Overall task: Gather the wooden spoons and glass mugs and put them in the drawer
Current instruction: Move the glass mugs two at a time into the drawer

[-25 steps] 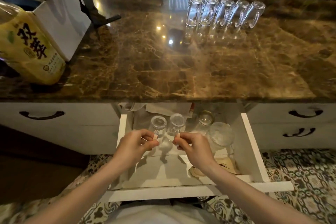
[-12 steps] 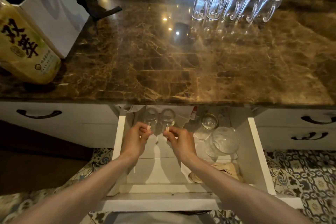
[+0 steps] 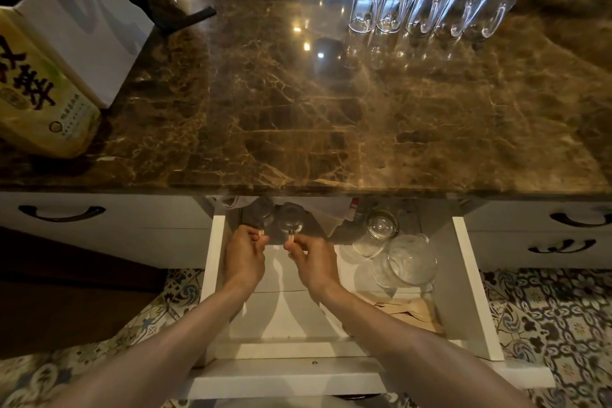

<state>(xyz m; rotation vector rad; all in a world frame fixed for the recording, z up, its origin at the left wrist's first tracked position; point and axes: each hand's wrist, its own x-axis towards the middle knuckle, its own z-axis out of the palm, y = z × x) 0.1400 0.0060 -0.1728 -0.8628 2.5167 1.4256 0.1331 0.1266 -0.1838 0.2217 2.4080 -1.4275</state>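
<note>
Both hands reach into the open white drawer (image 3: 477, 291). My left hand (image 3: 245, 255) grips the handle of a glass mug (image 3: 258, 214) at the drawer's shadowed back. My right hand (image 3: 311, 258) pinches the handle of a second glass mug (image 3: 291, 217) beside it. The two mugs stand side by side, half under the counter edge. Other glassware (image 3: 410, 258) lies at the drawer's right. Wooden spoons (image 3: 410, 311) lie in the front right corner. Several glass mugs (image 3: 427, 3) stand in a row on the brown marble counter (image 3: 298, 109) at the far right.
A yellow printed bag (image 3: 36, 93) and a white box (image 3: 92, 30) stand on the counter's left. Shut drawers with dark handles (image 3: 61, 212) flank the open one. Patterned floor tiles (image 3: 563, 325) show below.
Both hands have carried the two mugs from the drawer's middle toward its back, under the counter edge. The camera has tilted forward.
</note>
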